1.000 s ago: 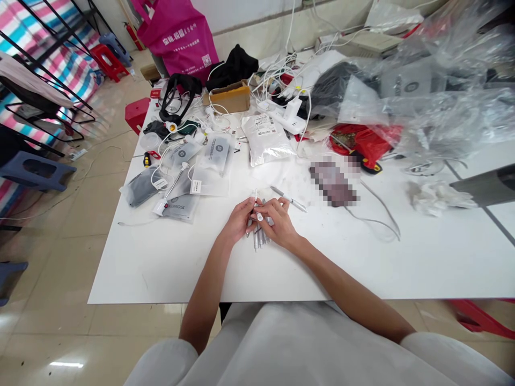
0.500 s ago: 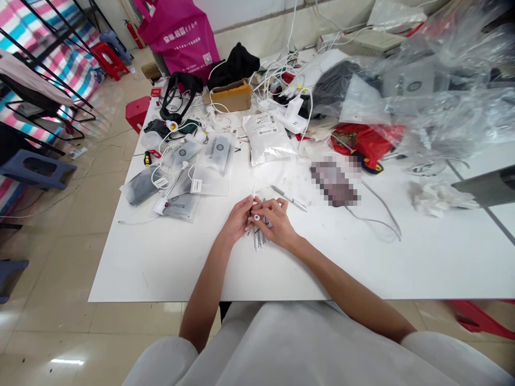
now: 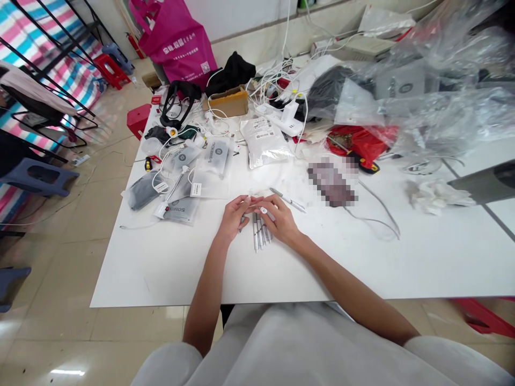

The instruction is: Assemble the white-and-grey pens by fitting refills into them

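Observation:
Close together over the white table, my two hands touch at the fingertips. My left hand (image 3: 232,219) is closed around a slim grey pen (image 3: 242,221), most of it covered by the fingers. Between the fingers of my right hand (image 3: 282,221) sits a small white pen part (image 3: 263,210), whose rest is hidden. Several silver-grey pens (image 3: 259,236) lie side by side on the table below and between the hands. A single silver pen (image 3: 287,200) rests slantwise just beyond my right hand.
Grey pouches (image 3: 181,209) and cables lie on the left. A white plastic package (image 3: 265,145) is ahead of the hands. On the right are a pixelated dark object (image 3: 332,185) with a cord, a red bag (image 3: 374,142) and crumpled tissue (image 3: 438,197). The table's front edge (image 3: 281,303) runs close to my body.
My fingers have shifted: the left hand has drawn slightly left, and the white piece in the right hand has turned. The pens on the table are now less covered.

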Available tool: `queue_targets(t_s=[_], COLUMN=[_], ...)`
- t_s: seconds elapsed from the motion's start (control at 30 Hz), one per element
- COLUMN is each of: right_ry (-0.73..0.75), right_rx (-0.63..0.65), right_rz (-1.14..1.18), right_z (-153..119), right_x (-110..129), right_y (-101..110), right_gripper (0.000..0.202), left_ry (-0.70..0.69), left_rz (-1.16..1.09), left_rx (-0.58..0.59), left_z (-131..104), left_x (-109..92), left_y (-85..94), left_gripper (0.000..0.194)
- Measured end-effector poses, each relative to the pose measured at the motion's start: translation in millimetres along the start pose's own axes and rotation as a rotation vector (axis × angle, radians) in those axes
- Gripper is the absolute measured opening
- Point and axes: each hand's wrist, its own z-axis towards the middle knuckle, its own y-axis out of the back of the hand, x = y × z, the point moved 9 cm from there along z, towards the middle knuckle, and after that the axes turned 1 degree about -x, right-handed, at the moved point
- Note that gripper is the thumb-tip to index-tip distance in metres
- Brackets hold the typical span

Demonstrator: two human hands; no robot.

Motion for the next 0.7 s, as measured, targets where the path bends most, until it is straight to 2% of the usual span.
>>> queue_targets(t_s=[0.17, 0.37, 0.53, 0.7], right_ry=[-0.078, -0.065, -0.082, -0.080], right_rx=[-0.067, -0.072, -0.103, -0.097], right_rz=[0.036, -0.026, -0.082, -0.116], right_z=[4, 4, 1, 0], right_x=[-9, -27, -42, -44], right_y=[7, 5, 5, 4], right_gripper=[0.020, 0.027, 0.033, 0.034], left_ry=[-0.052, -0.121, -0.158, -0.154], left_rz=[0.108, 0.217, 0.268, 0.326], left_rx=[-0.048, -0.102, -0.112, -0.080], left_z=[-4, -8, -5, -5], left_x=[-15, -34, -35, -25], left_y=[10.9, 15.8, 25.8, 32.3], left_gripper=[0.043, 0.042, 0.041, 0.035])
